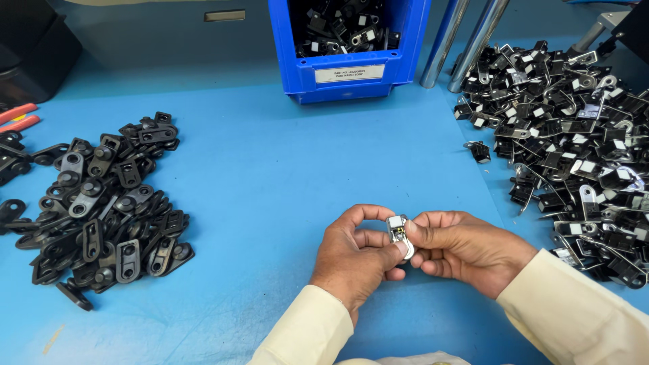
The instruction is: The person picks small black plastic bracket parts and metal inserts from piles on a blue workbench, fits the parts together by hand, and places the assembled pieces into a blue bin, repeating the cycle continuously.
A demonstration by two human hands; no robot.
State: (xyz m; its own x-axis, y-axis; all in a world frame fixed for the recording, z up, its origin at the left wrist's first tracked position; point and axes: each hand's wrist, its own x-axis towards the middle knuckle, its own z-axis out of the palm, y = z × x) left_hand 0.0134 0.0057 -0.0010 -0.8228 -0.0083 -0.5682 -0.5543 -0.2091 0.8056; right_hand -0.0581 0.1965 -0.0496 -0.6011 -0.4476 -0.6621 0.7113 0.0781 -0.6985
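Both my hands meet over the blue table near its front edge. My left hand [357, 257] and my right hand [466, 249] pinch one small metal clip part [398, 232] between their fingertips; it is silvery with a white pad on top. The fingers hide its lower half. To the left lies a pile of black flat plastic pieces [108, 209] with round holes. On the right spreads a heap of black metal clips with white pads [581, 149].
A blue bin [348, 74] with more black clips stands at the back centre. Two shiny metal rods [466, 40] rise beside it. Red-handled pliers [19, 116] lie at the far left. One loose clip [479, 150] sits apart from the right heap.
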